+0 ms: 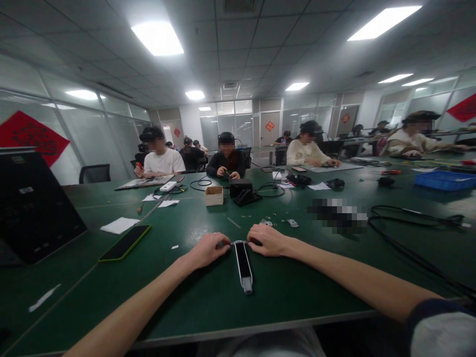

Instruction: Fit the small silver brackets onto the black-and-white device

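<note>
A long, narrow black device with a silver rim (243,265) lies on the green table (208,302), its length pointing toward me. My left hand (208,249) is closed at the device's far end on the left, fingers pinched on a small tool or part that I cannot make out. My right hand (268,240) is closed on the far end from the right side, pressing it down. Small metal parts (277,222) lie just beyond my right hand.
A phone in a green case (124,243) and a white paper (119,225) lie to the left, a dark tablet-like screen (31,208) stands at far left. A small wooden box (214,196), black cables (412,238), a blue tray (444,180). Several people sit at the far side.
</note>
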`<state>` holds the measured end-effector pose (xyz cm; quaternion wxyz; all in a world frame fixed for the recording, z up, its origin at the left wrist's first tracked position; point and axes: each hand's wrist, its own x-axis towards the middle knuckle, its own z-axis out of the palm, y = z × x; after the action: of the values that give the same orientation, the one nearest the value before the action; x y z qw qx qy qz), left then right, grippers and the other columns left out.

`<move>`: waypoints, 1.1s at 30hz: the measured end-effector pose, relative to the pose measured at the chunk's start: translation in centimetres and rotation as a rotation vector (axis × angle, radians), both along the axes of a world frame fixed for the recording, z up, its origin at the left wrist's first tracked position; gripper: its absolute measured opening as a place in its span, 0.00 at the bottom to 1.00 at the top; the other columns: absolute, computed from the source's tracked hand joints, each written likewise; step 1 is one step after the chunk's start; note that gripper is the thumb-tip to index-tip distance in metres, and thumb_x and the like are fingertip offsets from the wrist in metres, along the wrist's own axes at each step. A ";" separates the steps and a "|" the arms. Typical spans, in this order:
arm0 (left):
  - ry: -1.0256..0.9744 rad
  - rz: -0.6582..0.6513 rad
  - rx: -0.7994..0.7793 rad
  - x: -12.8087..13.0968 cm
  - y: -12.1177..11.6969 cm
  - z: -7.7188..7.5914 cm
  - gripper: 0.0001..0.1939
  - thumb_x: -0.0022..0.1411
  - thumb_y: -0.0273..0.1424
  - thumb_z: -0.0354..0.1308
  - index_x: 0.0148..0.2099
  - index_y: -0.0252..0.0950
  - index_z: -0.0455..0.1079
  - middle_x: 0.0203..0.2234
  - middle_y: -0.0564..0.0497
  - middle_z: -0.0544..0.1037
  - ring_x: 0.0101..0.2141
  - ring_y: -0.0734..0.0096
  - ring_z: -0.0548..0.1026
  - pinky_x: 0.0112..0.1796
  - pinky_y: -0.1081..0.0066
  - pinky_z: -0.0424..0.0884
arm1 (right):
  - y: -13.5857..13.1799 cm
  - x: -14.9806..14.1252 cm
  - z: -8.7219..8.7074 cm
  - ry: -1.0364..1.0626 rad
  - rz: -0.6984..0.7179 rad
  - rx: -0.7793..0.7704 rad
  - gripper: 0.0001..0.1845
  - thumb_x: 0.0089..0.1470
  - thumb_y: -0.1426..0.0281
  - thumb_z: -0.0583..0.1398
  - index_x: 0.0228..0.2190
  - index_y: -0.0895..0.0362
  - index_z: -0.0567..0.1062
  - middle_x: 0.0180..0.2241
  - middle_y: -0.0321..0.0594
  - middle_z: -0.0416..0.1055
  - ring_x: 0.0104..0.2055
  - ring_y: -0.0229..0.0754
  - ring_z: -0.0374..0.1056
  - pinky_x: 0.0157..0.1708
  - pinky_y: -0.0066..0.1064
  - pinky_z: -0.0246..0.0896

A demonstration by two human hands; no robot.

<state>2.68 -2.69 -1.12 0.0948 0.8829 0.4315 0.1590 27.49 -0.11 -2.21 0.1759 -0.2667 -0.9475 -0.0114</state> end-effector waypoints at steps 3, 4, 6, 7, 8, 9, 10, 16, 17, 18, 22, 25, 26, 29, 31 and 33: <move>-0.015 0.005 -0.007 0.3 -0.1 0.0 0.11 0.60 0.32 0.52 0.41 0.38 0.74 0.31 0.51 0.77 0.28 0.71 0.71 0.30 0.74 0.64 | 0.1 0.0 -0.2 0.007 0.001 0.004 0.08 0.56 0.70 0.55 0.32 0.60 0.73 0.30 0.42 0.70 0.33 0.40 0.63 0.36 0.32 0.57; -0.019 0.010 -0.008 0.4 -0.2 0.0 0.11 0.60 0.32 0.52 0.41 0.38 0.74 0.31 0.51 0.77 0.28 0.70 0.71 0.30 0.74 0.64 | 0.1 0.0 -0.2 0.010 0.000 0.002 0.07 0.56 0.71 0.56 0.32 0.60 0.73 0.30 0.42 0.70 0.33 0.40 0.63 0.36 0.31 0.57; -0.025 0.024 -0.008 0.6 -0.3 0.0 0.12 0.61 0.33 0.52 0.41 0.38 0.75 0.31 0.51 0.78 0.28 0.70 0.72 0.31 0.74 0.64 | 0.1 0.0 -0.3 0.015 -0.001 -0.004 0.07 0.55 0.71 0.56 0.32 0.60 0.73 0.30 0.42 0.70 0.33 0.40 0.63 0.36 0.31 0.57; -0.027 0.032 -0.008 0.6 -0.3 -0.1 0.12 0.61 0.33 0.51 0.41 0.38 0.75 0.31 0.51 0.78 0.29 0.70 0.72 0.31 0.74 0.64 | 0.1 -0.1 -0.2 0.015 0.001 -0.009 0.07 0.55 0.71 0.56 0.32 0.60 0.73 0.30 0.42 0.70 0.33 0.40 0.64 0.36 0.31 0.57; -0.029 0.038 -0.008 0.7 -0.3 -0.1 0.12 0.61 0.33 0.51 0.41 0.38 0.75 0.31 0.51 0.78 0.29 0.70 0.72 0.31 0.74 0.64 | 0.0 -0.1 -0.2 0.012 0.003 -0.013 0.07 0.56 0.71 0.55 0.32 0.60 0.73 0.30 0.42 0.70 0.33 0.40 0.64 0.36 0.31 0.57; -0.031 0.043 -0.005 0.8 -0.4 -0.1 0.12 0.62 0.34 0.51 0.41 0.38 0.75 0.31 0.51 0.78 0.29 0.70 0.72 0.31 0.74 0.64 | 0.0 -0.1 -0.1 0.007 0.005 -0.015 0.08 0.56 0.71 0.55 0.32 0.60 0.73 0.30 0.42 0.70 0.33 0.40 0.64 0.36 0.31 0.58; -0.030 0.047 -0.002 0.8 -0.4 -0.2 0.13 0.62 0.34 0.51 0.42 0.38 0.75 0.31 0.51 0.78 0.29 0.70 0.72 0.31 0.74 0.65 | -0.1 0.0 0.0 -0.002 0.010 -0.016 0.08 0.55 0.71 0.55 0.33 0.60 0.73 0.30 0.42 0.70 0.33 0.40 0.64 0.36 0.31 0.58; -0.050 0.040 0.005 0.8 -0.3 -0.5 0.12 0.62 0.33 0.52 0.44 0.37 0.73 0.33 0.50 0.77 0.28 0.71 0.72 0.31 0.73 0.66 | 0.5 1.0 1.2 -0.046 -0.040 0.028 0.10 0.53 0.72 0.56 0.37 0.60 0.74 0.36 0.45 0.71 0.38 0.43 0.65 0.40 0.34 0.57; -0.062 0.039 0.004 0.8 -0.3 -0.6 0.12 0.61 0.33 0.52 0.45 0.37 0.73 0.33 0.50 0.77 0.28 0.71 0.72 0.31 0.73 0.66 | 0.9 1.3 1.4 -0.032 -0.084 0.048 0.10 0.54 0.73 0.55 0.37 0.60 0.74 0.37 0.46 0.71 0.39 0.43 0.65 0.41 0.35 0.57; -0.074 0.039 0.003 0.8 -0.2 -0.6 0.12 0.61 0.33 0.53 0.45 0.36 0.72 0.34 0.50 0.77 0.28 0.71 0.72 0.31 0.73 0.66 | 1.4 1.8 1.5 -0.016 -0.133 0.067 0.11 0.54 0.74 0.54 0.38 0.61 0.73 0.38 0.46 0.71 0.40 0.44 0.65 0.41 0.35 0.57; -0.132 0.026 -0.012 0.5 0.0 -1.0 0.12 0.60 0.33 0.54 0.46 0.36 0.70 0.36 0.50 0.76 0.28 0.71 0.71 0.30 0.72 0.67 | 3.4 3.6 1.3 0.008 -0.282 0.082 0.12 0.55 0.74 0.54 0.40 0.61 0.73 0.41 0.48 0.70 0.42 0.45 0.65 0.43 0.35 0.57; -0.152 0.015 -0.022 0.4 0.1 -1.2 0.13 0.60 0.34 0.54 0.46 0.38 0.69 0.37 0.51 0.76 0.27 0.72 0.71 0.30 0.72 0.67 | 4.3 4.6 0.8 -0.023 -0.320 0.043 0.12 0.56 0.73 0.55 0.41 0.60 0.73 0.42 0.48 0.70 0.43 0.45 0.65 0.44 0.35 0.57; -0.151 0.015 -0.021 0.4 0.1 -1.2 0.13 0.59 0.33 0.54 0.46 0.37 0.69 0.37 0.51 0.76 0.27 0.72 0.70 0.30 0.72 0.67 | 4.4 4.8 0.6 -0.037 -0.327 0.033 0.11 0.56 0.73 0.55 0.41 0.60 0.73 0.42 0.47 0.70 0.43 0.45 0.65 0.44 0.35 0.57; -0.146 0.011 -0.006 0.5 0.1 -1.2 0.13 0.59 0.33 0.54 0.46 0.37 0.69 0.36 0.50 0.76 0.27 0.72 0.70 0.31 0.71 0.67 | 4.7 4.8 0.2 -0.068 -0.332 0.016 0.11 0.57 0.74 0.54 0.39 0.59 0.74 0.40 0.47 0.70 0.43 0.45 0.65 0.42 0.34 0.58; -0.149 0.013 0.006 0.5 0.2 -1.3 0.13 0.59 0.33 0.54 0.46 0.37 0.69 0.36 0.50 0.76 0.27 0.72 0.69 0.30 0.71 0.67 | 4.9 4.6 0.1 -0.051 -0.348 0.034 0.11 0.57 0.75 0.53 0.40 0.60 0.73 0.40 0.47 0.70 0.43 0.44 0.65 0.42 0.33 0.58; -0.154 0.016 0.008 0.5 0.2 -1.4 0.13 0.58 0.33 0.54 0.46 0.38 0.69 0.36 0.51 0.76 0.26 0.72 0.69 0.30 0.71 0.67 | 5.2 4.5 0.0 -0.022 -0.388 0.068 0.12 0.57 0.75 0.53 0.40 0.61 0.73 0.41 0.48 0.69 0.43 0.45 0.64 0.43 0.33 0.58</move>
<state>3.20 -2.45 -2.54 0.1233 0.8650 0.4292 0.2290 31.96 5.10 -2.20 0.1688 -0.4381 -0.8793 -0.0803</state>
